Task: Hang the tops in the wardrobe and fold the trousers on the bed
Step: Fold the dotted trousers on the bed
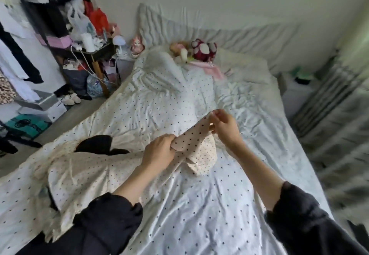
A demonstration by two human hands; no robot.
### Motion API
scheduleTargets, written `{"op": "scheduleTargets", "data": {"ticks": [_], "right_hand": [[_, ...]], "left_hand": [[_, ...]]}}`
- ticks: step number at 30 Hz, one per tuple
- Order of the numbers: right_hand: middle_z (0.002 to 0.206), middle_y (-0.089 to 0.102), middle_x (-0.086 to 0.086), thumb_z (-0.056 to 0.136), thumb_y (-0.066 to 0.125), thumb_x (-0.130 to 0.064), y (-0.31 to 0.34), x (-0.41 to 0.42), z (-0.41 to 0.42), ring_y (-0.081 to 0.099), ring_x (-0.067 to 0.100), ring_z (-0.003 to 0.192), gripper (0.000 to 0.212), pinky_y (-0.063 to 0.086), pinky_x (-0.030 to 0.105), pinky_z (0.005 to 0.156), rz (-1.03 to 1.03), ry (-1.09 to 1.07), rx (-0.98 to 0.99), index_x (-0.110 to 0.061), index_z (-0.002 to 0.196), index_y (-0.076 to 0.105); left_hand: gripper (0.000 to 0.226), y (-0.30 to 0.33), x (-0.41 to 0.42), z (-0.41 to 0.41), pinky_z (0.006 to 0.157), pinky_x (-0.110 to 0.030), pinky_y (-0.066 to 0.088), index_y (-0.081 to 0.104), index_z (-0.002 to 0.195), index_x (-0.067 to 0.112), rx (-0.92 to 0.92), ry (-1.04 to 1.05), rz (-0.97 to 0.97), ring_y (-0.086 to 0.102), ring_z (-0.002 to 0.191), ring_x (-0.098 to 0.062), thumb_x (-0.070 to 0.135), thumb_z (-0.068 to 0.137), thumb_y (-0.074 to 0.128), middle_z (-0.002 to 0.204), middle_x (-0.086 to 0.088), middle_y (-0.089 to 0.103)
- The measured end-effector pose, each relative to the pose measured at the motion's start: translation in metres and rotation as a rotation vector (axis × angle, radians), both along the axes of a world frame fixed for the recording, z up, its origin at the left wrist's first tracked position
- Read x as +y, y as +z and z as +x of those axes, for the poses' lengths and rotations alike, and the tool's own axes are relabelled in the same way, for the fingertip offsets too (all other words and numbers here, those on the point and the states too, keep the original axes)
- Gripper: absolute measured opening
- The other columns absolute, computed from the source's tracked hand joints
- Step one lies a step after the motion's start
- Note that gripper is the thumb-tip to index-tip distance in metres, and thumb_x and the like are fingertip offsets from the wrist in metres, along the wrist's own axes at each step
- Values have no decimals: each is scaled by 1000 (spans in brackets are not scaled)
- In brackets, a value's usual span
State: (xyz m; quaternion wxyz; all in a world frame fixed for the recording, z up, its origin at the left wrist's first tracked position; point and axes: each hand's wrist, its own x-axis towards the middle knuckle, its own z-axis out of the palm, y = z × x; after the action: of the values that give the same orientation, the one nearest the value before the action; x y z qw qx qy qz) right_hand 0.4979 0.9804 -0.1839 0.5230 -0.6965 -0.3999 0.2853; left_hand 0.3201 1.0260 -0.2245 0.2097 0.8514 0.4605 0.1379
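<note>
Trousers (pixel 191 145), cream with dark dots, are up off the bed (pixel 199 205), held between both hands over the middle of the mattress. Left hand (pixel 159 151) has its fingers curled tight round one end of the fabric; right hand (pixel 223 125) pinches the other end a little higher and further up the bed. Hands are apart, cloth stretched between them, the rest sagging onto the dotted sheet. Beside the left hand, nearer the bed's left edge, lies a heap of cream dotted clothing (pixel 79 175) with a black garment (pixel 99 145) touching it. Soft toys (pixel 201 50) sit at the head of the bed.
</note>
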Motion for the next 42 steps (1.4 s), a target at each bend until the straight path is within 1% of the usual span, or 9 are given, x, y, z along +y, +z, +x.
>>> {"op": "scheduleTargets", "data": {"ticks": [3, 10, 13, 17, 27, 32, 36, 39, 42], "right_hand": [[72, 59, -2, 96, 50, -10, 18, -47, 63, 54, 7, 56, 17, 44, 10, 49, 37, -97, -35, -12, 80, 56], [69, 56, 2, 93, 55, -14, 67, -117, 178, 50, 7, 50, 12, 44, 15, 42, -28, -242, -11, -6, 91, 64], [97, 67, 5, 98, 48, -24, 58, -134, 208, 63, 15, 75, 30, 51, 28, 62, -204, -185, -77, -3, 113, 63], [128, 53, 29, 99, 44, -18, -6, -156, 227, 54, 42, 113, 40, 47, 33, 70, -385, -177, -101, 11, 126, 50], [131, 57, 12, 94, 55, -23, -206, -165, 143, 53, 26, 120, 35, 40, 32, 102, -895, 126, -74, -6, 125, 57], [124, 59, 5, 95, 50, -24, -251, -159, 90, 57, 24, 110, 30, 47, 32, 90, -816, 206, -308, -21, 123, 60], [137, 45, 3, 94, 53, -32, -272, -142, 60, 45, 23, 123, 45, 41, 35, 98, -719, 372, -430, -24, 138, 44], [142, 39, -1, 90, 55, -44, -278, -131, 52, 36, 21, 130, 56, 32, 37, 105, -745, 409, -501, -27, 141, 38], [141, 38, -4, 85, 57, -54, -272, -127, 44, 33, 17, 131, 65, 27, 37, 104, -704, 427, -545, -30, 142, 36]], "left_hand": [[23, 23, -30, 66, 58, -32, 42, 64, 79, 15, -118, -45, 16, 60, 75, -29, -2, 81, 48, 74, -4, 62], [30, 75, -68, 204, 52, -15, 30, 60, 63, 18, -382, -282, -152, 47, 64, -15, -7, 77, 50, 62, 0, 58], [30, 71, -61, 245, 72, -10, 38, 68, 106, 11, -427, -244, -217, 60, 94, -16, -4, 87, 51, 104, -7, 67], [52, 14, -59, 254, 87, -14, 38, 41, 139, 14, -233, -296, -391, 49, 118, -14, 6, 91, 58, 139, -5, 47], [31, -177, -79, 132, 86, -21, 49, 60, 118, 15, 224, -190, -577, 58, 101, -11, 3, 91, 54, 124, -2, 59], [77, -231, -83, 93, 118, -37, 11, 27, 146, 31, 416, -372, -247, 5, 145, -24, -10, 84, 47, 157, -1, 7], [108, -248, -57, 63, 112, -58, -13, -21, 140, 48, 604, -486, 23, -32, 137, -31, -16, 71, 31, 148, 0, -39], [69, -246, -41, 65, 116, -49, 7, 35, 140, 41, 505, -501, 36, 13, 144, -25, 1, 87, 53, 158, 2, 14], [21, -228, -40, 87, 90, -30, 43, 69, 109, 21, 189, -278, -299, 61, 95, -18, 18, 90, 60, 116, -1, 66]]}}
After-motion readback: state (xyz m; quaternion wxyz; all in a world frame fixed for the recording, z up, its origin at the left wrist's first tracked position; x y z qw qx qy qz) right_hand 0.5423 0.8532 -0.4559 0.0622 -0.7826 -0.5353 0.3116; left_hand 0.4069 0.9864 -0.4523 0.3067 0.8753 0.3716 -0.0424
